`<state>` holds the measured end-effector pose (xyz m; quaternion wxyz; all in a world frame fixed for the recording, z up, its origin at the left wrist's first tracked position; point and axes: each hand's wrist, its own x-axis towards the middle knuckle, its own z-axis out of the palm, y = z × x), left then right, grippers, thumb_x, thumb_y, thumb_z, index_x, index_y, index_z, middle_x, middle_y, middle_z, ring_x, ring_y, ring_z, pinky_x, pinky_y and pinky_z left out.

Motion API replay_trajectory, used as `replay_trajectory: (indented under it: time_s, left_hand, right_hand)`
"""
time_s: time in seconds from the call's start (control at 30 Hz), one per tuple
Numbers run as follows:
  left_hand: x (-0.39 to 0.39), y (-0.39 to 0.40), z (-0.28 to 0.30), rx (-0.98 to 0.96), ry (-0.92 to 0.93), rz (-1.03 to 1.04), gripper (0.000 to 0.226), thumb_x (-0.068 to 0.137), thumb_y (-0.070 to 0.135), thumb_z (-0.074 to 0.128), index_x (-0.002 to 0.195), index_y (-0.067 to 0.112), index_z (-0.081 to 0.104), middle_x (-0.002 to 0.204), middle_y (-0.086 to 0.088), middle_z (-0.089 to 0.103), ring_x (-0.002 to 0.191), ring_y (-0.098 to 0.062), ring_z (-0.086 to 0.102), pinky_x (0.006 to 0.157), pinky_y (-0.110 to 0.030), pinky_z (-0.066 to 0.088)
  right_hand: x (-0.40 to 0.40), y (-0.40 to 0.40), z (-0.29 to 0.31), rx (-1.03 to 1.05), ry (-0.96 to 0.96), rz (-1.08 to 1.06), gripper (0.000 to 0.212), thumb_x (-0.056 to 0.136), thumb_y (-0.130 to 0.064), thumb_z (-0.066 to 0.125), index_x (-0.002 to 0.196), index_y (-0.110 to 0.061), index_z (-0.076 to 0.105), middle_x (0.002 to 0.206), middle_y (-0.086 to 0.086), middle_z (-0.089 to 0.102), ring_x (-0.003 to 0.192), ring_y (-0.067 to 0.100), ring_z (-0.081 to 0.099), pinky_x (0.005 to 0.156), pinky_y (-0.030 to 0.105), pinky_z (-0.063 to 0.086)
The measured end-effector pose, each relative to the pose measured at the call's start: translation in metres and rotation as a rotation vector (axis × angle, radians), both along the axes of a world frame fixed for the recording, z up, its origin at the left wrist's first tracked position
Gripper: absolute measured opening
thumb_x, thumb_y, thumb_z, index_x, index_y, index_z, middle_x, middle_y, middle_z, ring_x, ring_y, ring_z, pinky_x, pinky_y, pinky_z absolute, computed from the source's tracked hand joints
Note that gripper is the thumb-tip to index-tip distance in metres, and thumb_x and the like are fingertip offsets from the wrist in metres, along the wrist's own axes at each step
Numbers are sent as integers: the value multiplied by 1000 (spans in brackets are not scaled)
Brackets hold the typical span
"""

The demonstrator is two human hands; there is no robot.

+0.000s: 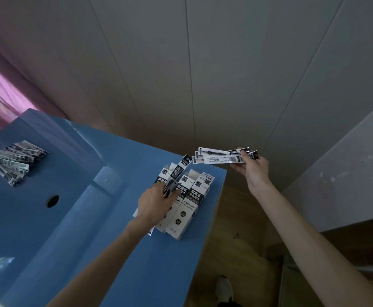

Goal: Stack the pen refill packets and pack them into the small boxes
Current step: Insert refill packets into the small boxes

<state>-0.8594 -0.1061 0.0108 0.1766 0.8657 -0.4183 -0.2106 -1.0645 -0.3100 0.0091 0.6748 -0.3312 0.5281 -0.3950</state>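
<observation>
Several small white-and-black boxes (191, 203) lie side by side near the blue table's right edge, their far ends open. My left hand (154, 204) hovers over them and pinches one refill packet (177, 172) that slants up from its fingertips. Out past the table's right edge, my right hand (251, 168) grips a fanned stack of refill packets (220, 156) held flat in the air. A loose pile of further refill packets (17, 161) lies at the table's far left.
The blue table (105, 240) has a round cable hole (52, 200) left of centre and ends at a right edge (216, 209) over a wooden floor. A grey wall stands behind, a pink curtain (1, 94) at the left, a shoe (224, 289) below.
</observation>
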Motion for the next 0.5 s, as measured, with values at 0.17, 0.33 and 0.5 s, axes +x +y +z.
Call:
replay_trajectory:
  time_s: [0.17,0.33,0.5]
  left_hand:
    - [-7,-11,-3,75,-57,-16,35,82,62,70,90,29,64,82,13,68,78,-14,66,63,-31,50]
    - [-8,-19,0,103,-64,25,33,78,49,74,80,20,59,70,6,63,66,-15,60,56,-30,46]
    - [-13,-22,1,150,-157,-17,34,77,50,71,78,21,52,69,5,59,65,-17,57,56,-31,44]
  right_hand:
    - [-1,-3,-13,79,29,22,16,101,-12,62,113,-1,64,108,16,75,92,24,77,85,38,63]
    - [0,-2,-17,94,57,46,18,102,-12,62,116,0,64,110,17,74,96,26,76,83,37,64]
    - [2,-1,-18,98,97,90,19,101,-12,63,116,0,63,109,17,74,95,26,76,82,37,64]
